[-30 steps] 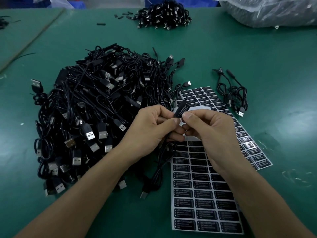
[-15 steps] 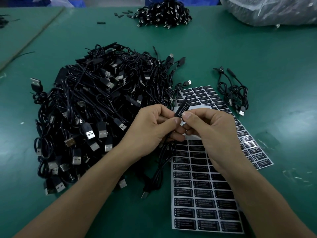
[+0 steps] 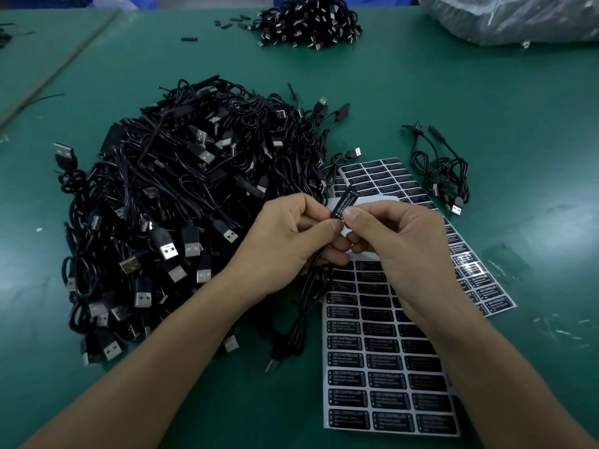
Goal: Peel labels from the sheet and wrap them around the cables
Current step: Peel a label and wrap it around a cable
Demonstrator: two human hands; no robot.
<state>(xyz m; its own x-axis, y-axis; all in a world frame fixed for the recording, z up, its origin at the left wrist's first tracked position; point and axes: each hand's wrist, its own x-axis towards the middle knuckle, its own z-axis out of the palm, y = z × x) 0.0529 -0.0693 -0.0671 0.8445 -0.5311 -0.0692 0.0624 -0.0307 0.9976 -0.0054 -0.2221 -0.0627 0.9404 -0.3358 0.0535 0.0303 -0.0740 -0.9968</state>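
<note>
Both hands meet above the top of the near label sheet. My left hand grips a black cable whose loop and USB plug hang down onto the table. A black label with white print sits on the cable's small black block, standing up between my fingertips. My right hand pinches the label's lower end with thumb and forefinger. The near label sheet holds rows of black labels, with a bare white patch at its top.
A big heap of black USB cables lies at the left on the green table. A second label sheet lies behind the hands. A few cables lie at the right, a smaller heap and a plastic bag at the back.
Both hands stay in place pinching the label on the cable; the fingertips shift only slightly.
</note>
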